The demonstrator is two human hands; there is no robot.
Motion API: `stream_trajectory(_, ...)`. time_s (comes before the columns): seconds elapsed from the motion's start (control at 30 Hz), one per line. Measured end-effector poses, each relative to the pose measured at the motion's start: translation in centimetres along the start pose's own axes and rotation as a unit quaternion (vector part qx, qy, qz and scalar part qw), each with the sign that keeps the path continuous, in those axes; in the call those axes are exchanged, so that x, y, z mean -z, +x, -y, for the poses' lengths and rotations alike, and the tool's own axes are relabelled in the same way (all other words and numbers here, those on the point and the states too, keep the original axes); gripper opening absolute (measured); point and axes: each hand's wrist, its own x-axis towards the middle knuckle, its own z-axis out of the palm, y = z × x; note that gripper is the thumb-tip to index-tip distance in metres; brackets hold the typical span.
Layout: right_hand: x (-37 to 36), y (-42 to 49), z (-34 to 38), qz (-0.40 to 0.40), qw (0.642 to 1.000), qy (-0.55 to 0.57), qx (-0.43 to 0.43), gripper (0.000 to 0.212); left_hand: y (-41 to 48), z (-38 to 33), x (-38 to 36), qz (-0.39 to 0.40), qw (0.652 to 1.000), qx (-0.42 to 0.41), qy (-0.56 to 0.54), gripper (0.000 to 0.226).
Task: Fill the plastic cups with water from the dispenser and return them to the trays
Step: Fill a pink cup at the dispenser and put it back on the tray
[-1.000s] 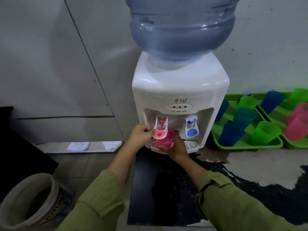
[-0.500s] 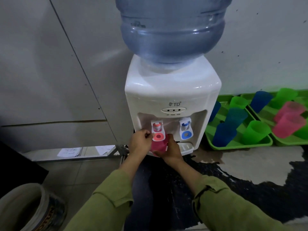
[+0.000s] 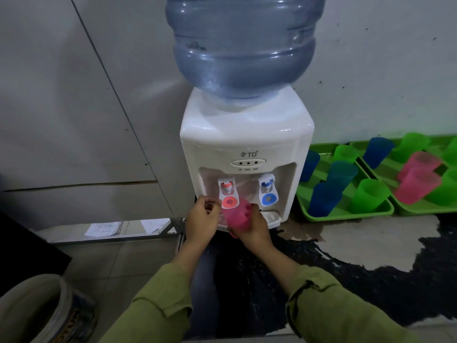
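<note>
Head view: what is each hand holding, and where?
Right hand grips the pink cup round its side; left hand pinches the red lever by its edge.

The dispenser (image 3: pixel 247 149) is white, with a red tap (image 3: pixel 230 197) and a blue tap (image 3: pixel 268 194); its bottle (image 3: pixel 244 45) is translucent blue. At the dispenser's red tap is a pink cup (image 3: pixel 238 217). Right of the dispenser, green trays (image 3: pixel 346 214) carry blue cups (image 3: pixel 321 199), green cups (image 3: pixel 368 198) and pink cups (image 3: pixel 418 188). The sleeves (image 3: pixel 163 308) are olive.

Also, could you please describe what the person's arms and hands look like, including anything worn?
Both arms wear loose olive-green long sleeves. The left sleeve and right sleeve end in stitched cuffs, leaving the lower forearms uncovered. The left hand and right hand are bare: no gloves, watch or rings visible.
</note>
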Motion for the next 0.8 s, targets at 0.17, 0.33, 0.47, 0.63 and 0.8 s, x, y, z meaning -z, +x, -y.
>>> stream_trajectory(0.17, 0.7, -0.7, -1.0, -0.001, 1.0, 0.004, 0.011, 0.064, -1.8, 0.0, -0.6, -0.014, 1.0, 0.012, 0.004, 0.014)
stream_trajectory(0.33, 2.7, -1.9, -2.5, 0.017, 0.999, -0.021, 0.045, 0.068, -4.0, -0.6, -1.6, -0.031, 0.999, 0.014, 0.026, 0.018)
stream_trajectory(0.47, 5.5, -2.8, -4.2, 0.045, 0.997, -0.021, 0.056, 0.078, -6.2, -1.4, -3.3, -0.049, 0.998, 0.022, 0.036, 0.018)
stream_trajectory(0.63, 11.0, -4.0, -6.9, 0.073, 0.994, -0.001, 0.077, 0.073, -9.9, -2.8, -6.4, -0.071, 0.997, 0.032, 0.03, 0.017)
stream_trajectory(0.8, 18.9, -5.2, -10.7, 0.103, 0.987, 0.004, 0.124, 0.075, -14.6, -4.7, -11.2, -0.058, 0.997, 0.022, 0.036, 0.013)
